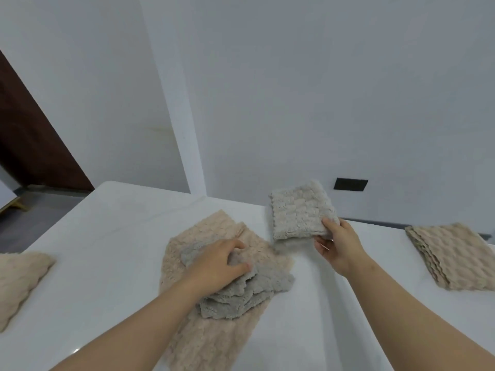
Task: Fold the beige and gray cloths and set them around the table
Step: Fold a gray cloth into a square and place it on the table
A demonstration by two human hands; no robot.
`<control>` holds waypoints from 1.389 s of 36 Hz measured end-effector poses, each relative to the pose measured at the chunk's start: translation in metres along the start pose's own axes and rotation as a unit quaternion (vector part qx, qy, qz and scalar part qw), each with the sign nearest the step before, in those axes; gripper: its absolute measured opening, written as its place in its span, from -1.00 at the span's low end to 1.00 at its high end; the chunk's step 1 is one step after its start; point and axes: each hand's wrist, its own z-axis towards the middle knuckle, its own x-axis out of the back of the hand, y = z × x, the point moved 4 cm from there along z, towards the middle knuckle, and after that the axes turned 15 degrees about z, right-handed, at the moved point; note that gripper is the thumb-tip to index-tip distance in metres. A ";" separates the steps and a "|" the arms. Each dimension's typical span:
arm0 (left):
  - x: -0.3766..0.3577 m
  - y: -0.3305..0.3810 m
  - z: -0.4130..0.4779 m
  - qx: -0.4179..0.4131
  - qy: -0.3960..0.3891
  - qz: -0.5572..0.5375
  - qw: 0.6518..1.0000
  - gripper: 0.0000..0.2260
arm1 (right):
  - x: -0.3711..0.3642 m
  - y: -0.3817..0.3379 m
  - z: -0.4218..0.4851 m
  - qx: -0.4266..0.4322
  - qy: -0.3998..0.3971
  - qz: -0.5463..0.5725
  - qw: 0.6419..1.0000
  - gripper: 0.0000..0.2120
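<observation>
a folded pale grey plush square (300, 210) is pinched in the right grip (336, 245), just short of the counter's (227, 211) far edge; a crumpled grey cloth (249, 290) is clutched in the left grip (217, 263).

The tabletop (107, 236) lies bare in a wide band from the folded beige cloth (18, 279) at the left edge to the spread beige cloth (214, 341) in the middle, which carries a crumpled gray cloth (241, 295) gripped by the left hand (217, 266). A narrower bare strip runs right of it toward the beige stack (452, 255), crossed by the right forearm (401, 303). At the far edge the right hand (337, 247) holds a folded gray cloth (300, 210) close before the wall (321, 103)
</observation>
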 end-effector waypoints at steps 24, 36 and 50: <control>-0.029 -0.036 -0.039 0.053 0.061 0.230 0.970 -0.59 | 0.040 0.084 -0.076 0.084 0.057 -0.331 0.938 -0.92; -0.003 -0.057 -0.067 0.064 0.101 0.087 0.989 -0.77 | 0.012 0.135 -0.127 0.081 -0.028 -0.380 0.921 -0.85; -0.002 -0.106 -0.129 0.092 0.240 0.022 0.966 -0.74 | -0.004 0.189 -0.183 0.221 -0.085 -0.442 0.865 -0.74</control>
